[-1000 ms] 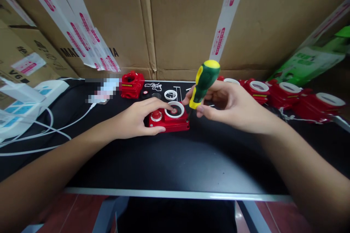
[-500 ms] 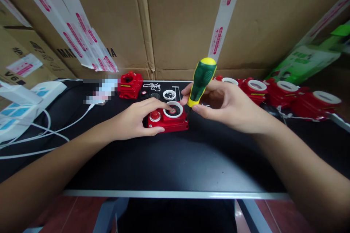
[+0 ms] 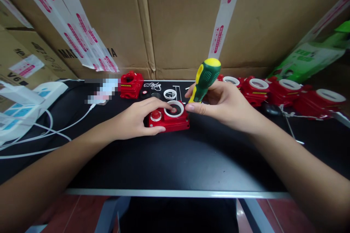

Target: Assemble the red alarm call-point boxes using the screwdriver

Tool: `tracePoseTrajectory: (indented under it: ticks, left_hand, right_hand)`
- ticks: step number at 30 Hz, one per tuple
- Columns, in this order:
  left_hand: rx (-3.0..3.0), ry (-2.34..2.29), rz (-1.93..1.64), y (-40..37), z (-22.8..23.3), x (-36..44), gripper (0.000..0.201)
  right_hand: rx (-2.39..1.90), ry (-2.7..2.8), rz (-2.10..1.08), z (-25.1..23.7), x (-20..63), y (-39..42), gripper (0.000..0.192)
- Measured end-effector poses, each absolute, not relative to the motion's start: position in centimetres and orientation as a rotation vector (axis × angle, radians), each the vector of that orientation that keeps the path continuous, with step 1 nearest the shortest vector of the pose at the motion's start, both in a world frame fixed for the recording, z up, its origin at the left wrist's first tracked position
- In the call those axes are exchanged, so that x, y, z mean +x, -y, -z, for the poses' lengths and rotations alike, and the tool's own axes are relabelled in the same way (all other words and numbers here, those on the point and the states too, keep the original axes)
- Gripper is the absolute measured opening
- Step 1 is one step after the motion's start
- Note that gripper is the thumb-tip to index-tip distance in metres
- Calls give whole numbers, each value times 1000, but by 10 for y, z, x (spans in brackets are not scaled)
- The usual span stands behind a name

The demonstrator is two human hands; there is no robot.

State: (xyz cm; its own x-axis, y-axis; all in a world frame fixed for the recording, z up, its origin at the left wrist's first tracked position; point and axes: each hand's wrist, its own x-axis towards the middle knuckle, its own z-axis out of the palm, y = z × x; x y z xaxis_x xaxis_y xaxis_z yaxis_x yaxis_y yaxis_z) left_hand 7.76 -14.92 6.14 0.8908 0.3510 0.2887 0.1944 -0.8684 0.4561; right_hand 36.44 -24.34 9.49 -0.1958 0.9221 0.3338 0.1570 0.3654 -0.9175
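A red housing (image 3: 177,123) with a white ring and a red round button lies flat on the black table. My left hand (image 3: 139,116) is closed around its left side, thumb along the front edge and a fingertip inside the white ring (image 3: 181,112). Between the thumb and fingers of my right hand (image 3: 224,103) is a green and yellow screwdriver (image 3: 207,78), its handle tilted up to the right. The screwdriver's lower end is near the housing's right side; whether its tip touches anything I cannot tell.
Behind the housing lie a loose white ring (image 3: 170,94), a T-shaped metal piece (image 3: 178,93) and a white cord (image 3: 153,86). Another red housing (image 3: 131,85) stands back left; several more (image 3: 255,91) line the right. A power strip (image 3: 32,109) with cables occupies the left.
My right hand has drawn the screwdriver back from the housing's right corner, and its handle leans further right. My left hand still holds the housing in nearly the same place.
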Motion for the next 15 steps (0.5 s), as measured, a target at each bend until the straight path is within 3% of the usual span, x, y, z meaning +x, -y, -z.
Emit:
tracePoseTrajectory:
  ticks: [5, 15]
  left_hand:
    - [2618, -445, -497, 149, -61, 77, 56]
    - [2623, -453, -484, 152, -64, 78, 55]
  right_hand:
    - [-1018, 1609, -914, -98, 364, 247, 43]
    - [-878, 1653, -975, -101, 363, 246, 26]
